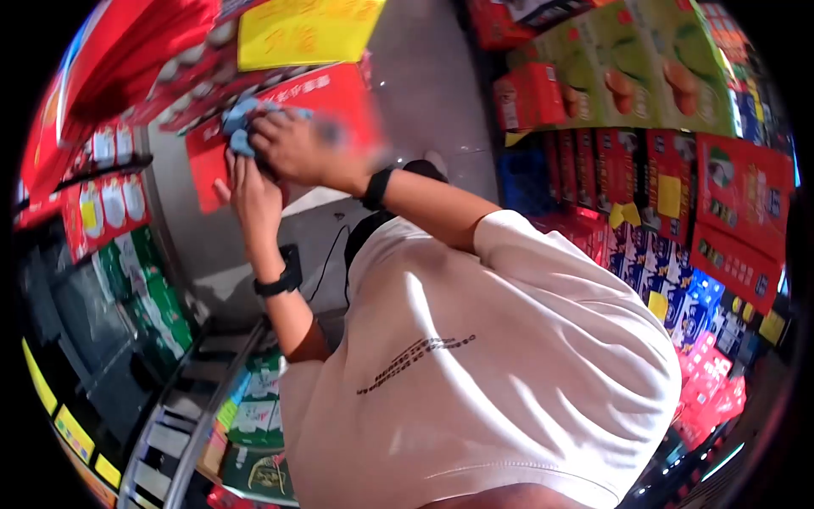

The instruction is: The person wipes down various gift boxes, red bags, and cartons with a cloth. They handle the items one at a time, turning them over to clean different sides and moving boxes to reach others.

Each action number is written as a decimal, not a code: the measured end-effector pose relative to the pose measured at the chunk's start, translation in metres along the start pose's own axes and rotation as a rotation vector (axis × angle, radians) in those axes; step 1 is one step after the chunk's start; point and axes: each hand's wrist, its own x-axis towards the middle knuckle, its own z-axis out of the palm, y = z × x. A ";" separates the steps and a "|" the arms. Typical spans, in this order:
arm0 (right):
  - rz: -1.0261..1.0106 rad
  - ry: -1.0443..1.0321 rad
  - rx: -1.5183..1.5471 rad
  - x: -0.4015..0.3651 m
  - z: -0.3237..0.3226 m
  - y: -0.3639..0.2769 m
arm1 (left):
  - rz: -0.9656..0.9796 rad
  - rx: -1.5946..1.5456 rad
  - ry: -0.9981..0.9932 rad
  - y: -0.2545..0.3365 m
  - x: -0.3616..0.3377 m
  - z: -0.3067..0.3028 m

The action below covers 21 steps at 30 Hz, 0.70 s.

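A crumpled light-blue cloth (241, 127) lies against a large red printed panel (335, 97) with white characters, beside rows of stacked cans or bottles. My right hand (292, 146) reaches across from the right and grips the cloth, its fingers bent over it. Just below and to the left, my left hand (253, 199) has its fingers stretched up to the cloth's lower edge, with the thumb apart. Dark bands circle both wrists. Part of the cloth is hidden under the right fingers.
A yellow sign (307, 34) hangs above the red panel. On the right are stacked green gift boxes (627, 68) and red boxes (738, 199). Green cartons (144, 293) and a metal rack (174, 424) stand at left. Grey tiled floor (432, 93) runs between the displays.
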 end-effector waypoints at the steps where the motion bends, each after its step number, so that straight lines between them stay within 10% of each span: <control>1: -0.010 0.003 -0.013 -0.007 -0.008 0.004 | -0.021 -0.008 -0.041 0.011 0.001 -0.004; 6: 0.054 -0.050 0.007 -0.048 -0.068 0.029 | 0.129 -0.108 -0.009 0.060 -0.006 0.020; 10: 0.157 -0.020 -0.049 -0.043 -0.057 0.031 | -0.228 -0.396 -0.198 0.058 0.013 0.011; 12: 0.185 -0.025 0.053 -0.037 -0.037 0.026 | -0.347 -0.578 0.017 0.081 0.017 0.009; 21: 0.165 0.073 0.450 -0.160 -0.146 0.096 | -0.078 -0.563 -0.135 0.250 -0.019 0.050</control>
